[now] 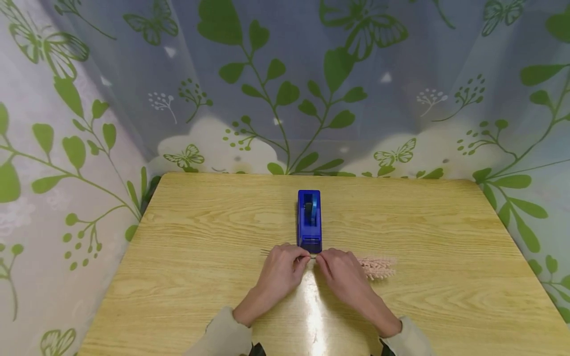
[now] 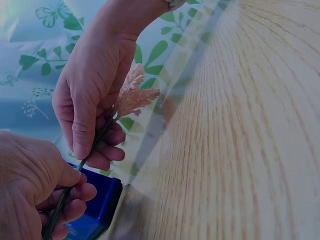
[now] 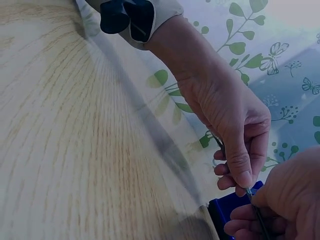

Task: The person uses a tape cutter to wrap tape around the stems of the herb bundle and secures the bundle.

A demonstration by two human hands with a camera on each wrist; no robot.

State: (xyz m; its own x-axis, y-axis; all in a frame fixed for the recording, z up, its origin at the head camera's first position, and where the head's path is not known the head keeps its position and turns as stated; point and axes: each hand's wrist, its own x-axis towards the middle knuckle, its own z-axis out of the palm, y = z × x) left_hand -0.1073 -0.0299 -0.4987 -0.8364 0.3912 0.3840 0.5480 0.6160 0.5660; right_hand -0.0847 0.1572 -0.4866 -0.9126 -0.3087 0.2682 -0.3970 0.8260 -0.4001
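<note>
Thin dark stems of a pink artificial flower spray (image 1: 378, 267) lie crosswise between my two hands. My left hand (image 1: 283, 267) pinches the stems between thumb and fingers, and their bare ends stick out past it to the left. Close beside it, my right hand (image 1: 346, 274) grips the same stems nearer the pink heads, which poke out on the right. In the left wrist view the dark stem (image 2: 61, 202) runs from one hand to the other. Right behind the fingertips stands a blue tape dispenser (image 1: 309, 231) with a tape roll in it, its front end toward me.
The wood-grain table (image 1: 213, 222) stretches to both sides of my hands. A curtain (image 1: 285, 99) printed with green leaves and butterflies hangs behind its far edge and along the sides.
</note>
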